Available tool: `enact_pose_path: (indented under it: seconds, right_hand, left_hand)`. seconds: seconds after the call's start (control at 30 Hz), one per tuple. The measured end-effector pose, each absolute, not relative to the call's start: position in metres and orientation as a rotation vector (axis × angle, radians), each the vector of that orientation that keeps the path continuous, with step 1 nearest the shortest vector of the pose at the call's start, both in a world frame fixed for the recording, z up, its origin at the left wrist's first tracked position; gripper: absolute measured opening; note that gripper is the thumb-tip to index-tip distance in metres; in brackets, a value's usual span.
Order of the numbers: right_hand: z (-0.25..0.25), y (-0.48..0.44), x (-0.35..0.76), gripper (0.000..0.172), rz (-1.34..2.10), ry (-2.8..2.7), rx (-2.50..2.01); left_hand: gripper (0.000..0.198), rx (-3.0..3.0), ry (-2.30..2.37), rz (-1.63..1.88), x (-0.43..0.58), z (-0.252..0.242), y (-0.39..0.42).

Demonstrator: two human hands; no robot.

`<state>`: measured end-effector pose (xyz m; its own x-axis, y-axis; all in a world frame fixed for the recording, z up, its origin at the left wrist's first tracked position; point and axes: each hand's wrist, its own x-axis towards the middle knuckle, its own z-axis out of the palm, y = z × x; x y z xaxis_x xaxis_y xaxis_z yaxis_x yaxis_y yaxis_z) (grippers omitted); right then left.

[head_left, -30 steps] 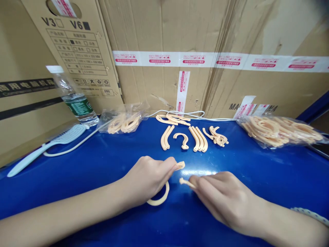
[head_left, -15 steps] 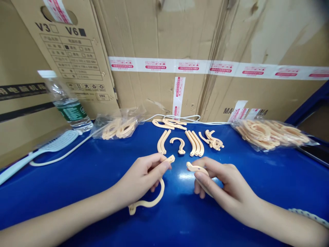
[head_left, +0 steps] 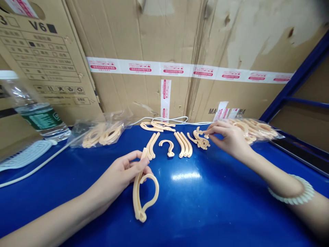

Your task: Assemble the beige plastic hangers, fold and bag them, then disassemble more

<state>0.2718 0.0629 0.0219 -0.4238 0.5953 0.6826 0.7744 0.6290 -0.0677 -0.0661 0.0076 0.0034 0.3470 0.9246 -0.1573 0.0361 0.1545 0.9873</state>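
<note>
In my left hand [head_left: 135, 168] is a partly assembled beige plastic folding hanger [head_left: 137, 195], pinched near the top of its long arm. Its curved hook [head_left: 156, 193] loops out to the right from the joint at the bottom. My right hand [head_left: 226, 137] is stretched out to the back right, its thumb and fingertips closed on a small beige plastic piece [head_left: 206, 136] at the edge of a pile of small curved pieces [head_left: 202, 141]. Between the hands lie a loose hook [head_left: 169, 147], two curved hanger arms [head_left: 153, 145] and three more arms [head_left: 183, 145].
Flat hanger parts [head_left: 156, 126] lie at the back by a white cable [head_left: 177, 118]. Bagged hangers [head_left: 102, 133] sit left, another bag [head_left: 259, 128] right. A water bottle [head_left: 41, 115] and pale blue brush [head_left: 31, 154] are at left. Cardboard boxes [head_left: 144, 92] stand behind the blue table [head_left: 205, 212].
My right hand has moved from the middle to the small-piece pile, and the curved piece it held is no longer in it. My left hand has turned the hanger more upright. The view has shifted right.
</note>
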Motion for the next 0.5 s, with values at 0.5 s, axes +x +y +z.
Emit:
enact_pose_path:
  seconds: [0.5]
  right_hand:
    - [0.01, 0.058, 0.257, 0.034, -0.334, -2.264, -1.031]
  left_hand:
    - [0.034, 1.118, 0.962, 0.964, -0.066, -0.001, 0.01]
